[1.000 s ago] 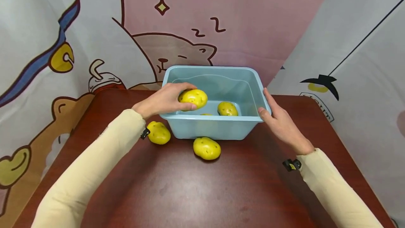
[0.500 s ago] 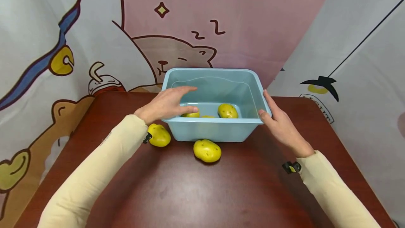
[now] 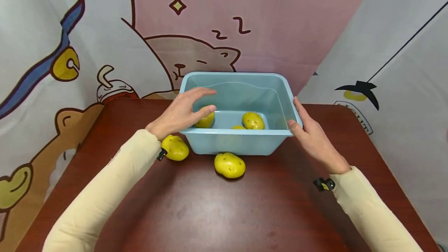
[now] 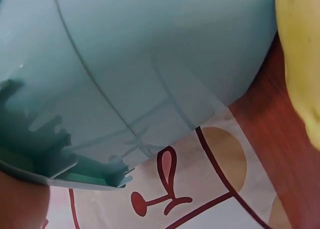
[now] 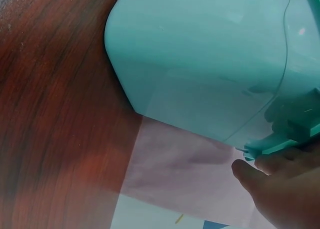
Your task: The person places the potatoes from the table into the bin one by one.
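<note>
Released from left hand [image 3: 177, 112] into bin [image 3: 241, 144]: potato [image 3: 206, 121].
Grasping rim [image 3: 238, 132] in right hand [image 3: 314, 137]; apparently leaving two potatoes [image 3: 229, 165] outside.

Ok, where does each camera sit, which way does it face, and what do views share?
Head: worn on the head, facing forward and down at the blue bin, yellow potatoes and table; left hand, right hand and sleeves show.
Left wrist: worn there, facing the bin's outer wall, one potato at right; some left hand shows lower left.
Right wrist: worn there, facing the bin's outer wall; part of right hand shows lower right.
Both wrist views share bin and table.
</note>
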`<state>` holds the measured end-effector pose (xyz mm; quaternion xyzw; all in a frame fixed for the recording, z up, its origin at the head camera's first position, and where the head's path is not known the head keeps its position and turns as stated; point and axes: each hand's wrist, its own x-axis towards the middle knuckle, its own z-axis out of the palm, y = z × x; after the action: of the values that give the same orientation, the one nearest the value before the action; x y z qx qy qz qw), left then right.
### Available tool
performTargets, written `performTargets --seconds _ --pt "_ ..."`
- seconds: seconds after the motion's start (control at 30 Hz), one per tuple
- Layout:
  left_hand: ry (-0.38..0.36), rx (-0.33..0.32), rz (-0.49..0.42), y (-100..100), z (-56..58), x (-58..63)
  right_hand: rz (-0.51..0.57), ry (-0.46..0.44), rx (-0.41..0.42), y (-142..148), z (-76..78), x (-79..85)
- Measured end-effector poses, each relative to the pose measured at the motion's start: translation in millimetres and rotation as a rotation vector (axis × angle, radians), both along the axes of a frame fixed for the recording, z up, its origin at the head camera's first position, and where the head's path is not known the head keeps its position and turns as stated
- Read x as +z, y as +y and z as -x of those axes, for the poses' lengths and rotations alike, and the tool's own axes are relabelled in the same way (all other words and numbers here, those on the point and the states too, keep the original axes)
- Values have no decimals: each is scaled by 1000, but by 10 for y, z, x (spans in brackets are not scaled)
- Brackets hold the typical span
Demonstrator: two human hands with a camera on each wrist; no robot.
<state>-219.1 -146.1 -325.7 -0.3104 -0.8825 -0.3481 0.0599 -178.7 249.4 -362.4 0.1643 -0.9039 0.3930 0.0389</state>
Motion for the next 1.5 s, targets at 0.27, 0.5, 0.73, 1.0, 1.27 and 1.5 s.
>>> performTargets --seconds 0.27,0.5,0.73,1.0,1.27,1.5 --pt "151 118 -273 -272 -164 -150 -6 11 5 -23 3 13" --pt "18 168 -328 -648 -353 -288 7 -24 -9 -5 -5 14" --pt "-80 136 -249 -866 -440 -451 1 -3 5 6 13 18" --pt "-221 125 -87 -949 -548 -667 -1 -8 1 -5 10 23" --pt "-296 70 11 -979 -518 -842 -1 0 6 -3 22 33" --pt "-300 17 41 -1004 -479 -949 -1 2 9 8 16 19"
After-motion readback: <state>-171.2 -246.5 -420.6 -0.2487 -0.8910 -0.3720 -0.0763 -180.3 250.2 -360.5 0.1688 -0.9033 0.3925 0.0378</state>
